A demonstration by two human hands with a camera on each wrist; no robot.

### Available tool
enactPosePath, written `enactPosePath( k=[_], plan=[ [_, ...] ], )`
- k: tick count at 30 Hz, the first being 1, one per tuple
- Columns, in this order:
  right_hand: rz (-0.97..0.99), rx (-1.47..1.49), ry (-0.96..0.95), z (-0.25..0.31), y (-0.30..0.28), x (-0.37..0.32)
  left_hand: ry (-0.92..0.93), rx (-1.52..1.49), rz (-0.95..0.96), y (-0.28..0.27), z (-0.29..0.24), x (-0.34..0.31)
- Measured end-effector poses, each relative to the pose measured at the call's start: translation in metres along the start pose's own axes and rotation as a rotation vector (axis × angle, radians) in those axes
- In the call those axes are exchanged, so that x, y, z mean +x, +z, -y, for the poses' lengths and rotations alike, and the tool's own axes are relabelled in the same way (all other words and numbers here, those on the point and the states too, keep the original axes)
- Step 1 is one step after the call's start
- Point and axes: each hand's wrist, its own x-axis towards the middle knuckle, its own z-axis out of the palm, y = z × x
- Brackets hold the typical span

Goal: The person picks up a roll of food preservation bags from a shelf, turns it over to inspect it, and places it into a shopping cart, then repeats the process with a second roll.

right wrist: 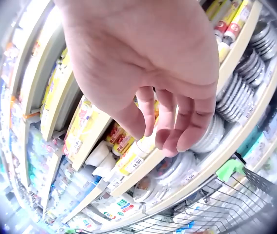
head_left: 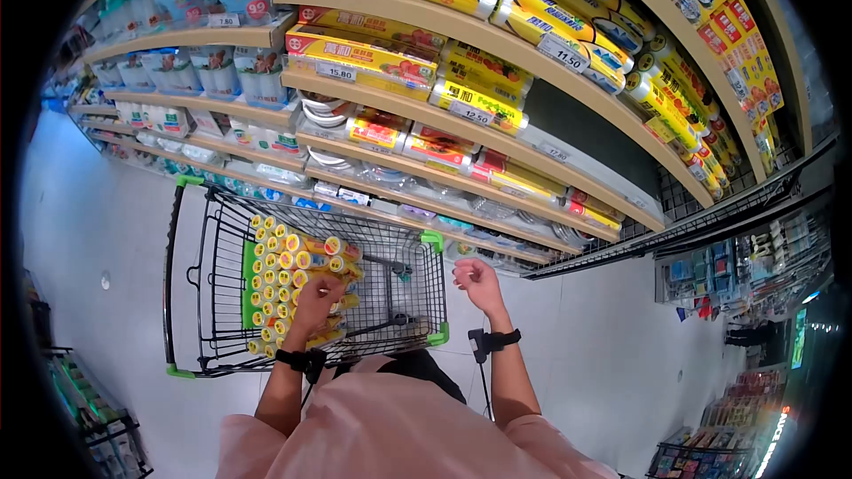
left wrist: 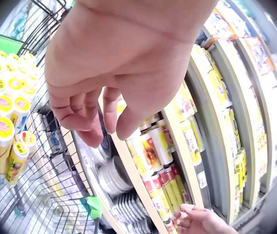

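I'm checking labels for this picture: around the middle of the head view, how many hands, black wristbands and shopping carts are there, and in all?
Hands: 2 (left hand, right hand)
Black wristbands: 2
Shopping cart: 1
Total: 5

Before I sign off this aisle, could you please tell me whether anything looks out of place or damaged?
I see no spill or damage. Yellow-ended rolls crowd one end of the shopping cart, looking lopsided; a dark gap breaks the shelf row beside yellow boxes.
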Motion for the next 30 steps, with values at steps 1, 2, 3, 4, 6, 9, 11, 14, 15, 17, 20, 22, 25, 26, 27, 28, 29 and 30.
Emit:
enactPosePath(
  k=[1,2,3,4,6,9,11,14,15,17,20,22,25,26,27,28,29,30],
  plan=[
    [-0.014,-0.030,-0.066,0.011,-0.010,0.013,0.008,-0.038,-0.044,0.005,-0.003,-0.001],
    [-0.036,-0.050,-0.133,0.020,-0.020,0.023,0.020,-0.066,-0.080,0.007,-0.004,-0.002],
    [-0.065,-0.066,-0.199,0.030,-0.028,0.034,0.033,-0.090,-0.111,0.007,-0.007,0.000],
    [-0.134,-0.091,-0.278,0.046,-0.037,0.047,0.008,-0.109,-0.125,0.013,-0.026,-0.006],
    [-0.277,-0.139,-0.381,0.089,-0.053,0.067,0.042,-0.172,-0.106,0.024,-0.043,-0.010],
    [-0.373,-0.201,-0.491,0.153,-0.079,0.094,0.062,-0.231,-0.112,0.043,-0.067,-0.011],
    [-0.425,-0.302,-0.587,0.166,-0.096,0.122,0.117,-0.287,-0.122,0.057,-0.079,-0.012],
    [-0.526,-0.567,-0.733,0.181,-0.114,0.160,0.140,-0.334,-0.137,0.076,-0.092,-0.010],
    [-0.560,-0.679,-0.777,0.183,-0.119,0.171,0.146,-0.355,-0.139,0.083,-0.093,-0.010],
    [-0.580,-0.821,-0.755,0.195,-0.122,0.183,0.156,-0.363,-0.142,0.094,-0.100,-0.013],
    [-0.315,-0.835,-0.540,0.213,-0.132,0.209,0.160,-0.331,-0.155,0.105,-0.104,-0.017],
    [-0.092,-0.752,-0.294,0.233,-0.133,0.211,0.159,-0.320,-0.162,0.110,-0.102,-0.019],
    [0.006,-0.681,-0.285,0.241,-0.138,0.219,0.155,-0.338,-0.178,0.111,-0.092,-0.019],
    [0.035,-0.642,-0.245,0.244,-0.140,0.221,0.155,-0.348,-0.179,0.111,-0.088,-0.019],
    [0.037,-0.596,-0.293,0.242,-0.142,0.223,0.155,-0.358,-0.178,0.111,-0.085,-0.019],
    [0.039,-0.550,-0.342,0.240,-0.143,0.224,0.156,-0.368,-0.177,0.110,-0.084,-0.019],
    [0.041,-0.504,-0.389,0.238,-0.144,0.226,0.159,-0.368,-0.174,0.109,-0.084,-0.019],
    [0.012,-0.424,-0.365,0.241,-0.141,0.222,0.160,-0.368,-0.172,0.108,-0.083,-0.020]
  ],
)
